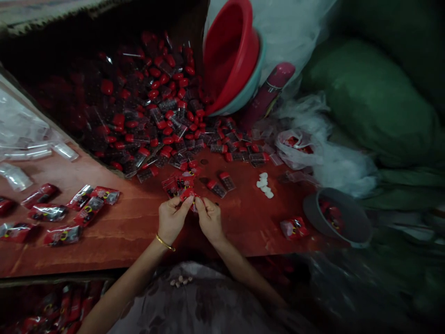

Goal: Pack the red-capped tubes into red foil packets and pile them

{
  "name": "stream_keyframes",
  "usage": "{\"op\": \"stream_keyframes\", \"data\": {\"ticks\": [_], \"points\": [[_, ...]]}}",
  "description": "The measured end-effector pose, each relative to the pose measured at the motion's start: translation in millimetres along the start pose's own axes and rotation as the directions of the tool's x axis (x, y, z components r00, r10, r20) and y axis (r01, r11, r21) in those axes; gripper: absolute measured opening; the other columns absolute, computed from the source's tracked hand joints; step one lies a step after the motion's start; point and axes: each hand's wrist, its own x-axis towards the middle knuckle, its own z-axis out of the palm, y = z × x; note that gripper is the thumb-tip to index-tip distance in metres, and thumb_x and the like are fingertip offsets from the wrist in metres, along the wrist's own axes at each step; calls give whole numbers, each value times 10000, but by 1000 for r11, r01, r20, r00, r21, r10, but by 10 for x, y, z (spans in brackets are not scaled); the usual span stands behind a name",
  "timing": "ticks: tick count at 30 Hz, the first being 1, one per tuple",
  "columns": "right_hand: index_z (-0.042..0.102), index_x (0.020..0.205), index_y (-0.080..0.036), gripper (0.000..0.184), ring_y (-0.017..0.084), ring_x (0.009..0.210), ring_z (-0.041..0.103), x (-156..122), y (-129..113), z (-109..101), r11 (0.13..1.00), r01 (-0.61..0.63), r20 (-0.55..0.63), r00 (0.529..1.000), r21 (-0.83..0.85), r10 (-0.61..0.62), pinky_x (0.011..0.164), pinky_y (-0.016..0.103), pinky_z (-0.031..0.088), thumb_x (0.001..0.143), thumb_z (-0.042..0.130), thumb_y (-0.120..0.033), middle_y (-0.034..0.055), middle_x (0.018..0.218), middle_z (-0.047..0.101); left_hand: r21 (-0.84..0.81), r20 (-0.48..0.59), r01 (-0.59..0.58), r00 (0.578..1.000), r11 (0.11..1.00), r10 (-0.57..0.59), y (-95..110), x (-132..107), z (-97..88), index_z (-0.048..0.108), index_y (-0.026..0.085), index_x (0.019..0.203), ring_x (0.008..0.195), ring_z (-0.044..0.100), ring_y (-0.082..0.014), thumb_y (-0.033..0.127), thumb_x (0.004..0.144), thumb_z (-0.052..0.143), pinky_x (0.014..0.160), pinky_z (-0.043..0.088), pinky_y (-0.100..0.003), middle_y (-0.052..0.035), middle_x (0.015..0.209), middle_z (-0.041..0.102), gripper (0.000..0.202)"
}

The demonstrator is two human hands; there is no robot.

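Red plastic packet point(188, 193) is pinched at its edges, left hand point(171, 218) and right hand point(210, 218) each clamping it between thumb and fingers, above the tabletop point(243, 222), near similar packets point(171, 185). Likely the step is opening or straightening it; the next move calls for even fingertip control.

In front of me runs a reddish-brown table point(135, 232) under dim light, its surface scuffed. To my right bulges a big green bundle point(378, 97); pale plastic sheeting point(302, 28) stands at the far side, and the far right corner sinks into shadow.
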Motion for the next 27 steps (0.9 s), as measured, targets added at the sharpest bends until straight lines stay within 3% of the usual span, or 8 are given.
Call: {"op": "stream_keyframes", "data": {"ticks": [6, 9, 12, 16, 18, 20, 23, 27], "points": [[472, 605, -187, 317, 86, 510, 412, 55, 11, -41, 1000, 21, 88, 996, 18, -22, 504, 199, 325, 876, 451, -350, -47, 539, 453, -330, 99, 267, 964, 905, -248, 57, 52, -9, 736, 139, 800, 701, 623, -139, 385, 571, 785, 727, 481, -256, -48, 793, 729, 339], [478, 585, -191, 395, 101, 501, 444, 84, 43, -96, 1000, -1, 89, 996, 10, 0, 502, 209, 352, 904, 385, -405, -35, 519, 477, -433, 119, 416, 906, 800, -407, 70, 78, -21, 709, 125, 701, 630, 618, -130, 353, 472, 841, 676, 486, -264, -43, 705, 712, 349], [588, 815, -181, 392, 156, 679, 558, 166, 104, -261, 990, 74, 73, 995, -123, -66, 632, 255, 434, 931, 290, -408, 26, 708, 614, -502, 165, 520, 842, 691, -514, 97, 110, -51, 686, 142, 742, 624, 633, -130, 336, 476, 846, 647, 487, -260, -26, 688, 705, 365], [574, 1085, -132, 357, 280, 951, 533, 314, 227, -535, 740, 91, 54, 996, -666, -74, 812, 406, 413, 861, 475, -392, 151, 1051, 634, -547, 193, 520, 841, 656, -506, 146, 148, -94, 650, 153, 733, 621, 637, -119, 341, 501, 839, 655, 492, -255, 0, 679, 699, 354], [583, 1079, -120, 343, 311, 967, 515, 353, 295, -597, 582, 34, 41, 999, -813, -1, 792, 434, 408, 841, 519, -358, 181, 1104, 612, -561, 201, 515, 844, 648, -497, 163, 153, -95, 635, 154, 721, 621, 637, -121, 349, 489, 843, 664, 497, -263, -2, 688, 700, 367], [590, 1049, -122, 312, 316, 964, 515, 359, 363, -599, 519, 8, 40, 998, -854, 51, 772, 429, 413, 818, 555, -329, 181, 1087, 612, -565, 210, 520, 842, 641, -497, 175, 147, -83, 628, 154, 717, 607, 632, -121, 353, 472, 849, 660, 498, -266, -4, 674, 697, 386], [583, 986, -134, 275, 292, 899, 547, 323, 443, -572, 589, -30, 21, 997, -808, 79, 753, 406, 424, 765, 607, -296, 145, 955, 639, -562, 230, 540, 830, 627, -509, 188, 128, -70, 614, 155, 673, 558, 613, -116, 364, 442, 856, 643, 499, -267, 12, 583, 665, 394], [546, 924, -192, 214, 183, 652, 560, 194, 387, -652, 898, -101, 19, 993, -428, 121, 631, 307, 445, 783, 565, -352, 18, 713, 597, -555, 202, 528, 835, 643, -512, 195, 109, -85, 598, 153, 615, 534, 601, -109, 373, 421, 859, 628, 493, -258, 24, 534, 639, 393]]}}
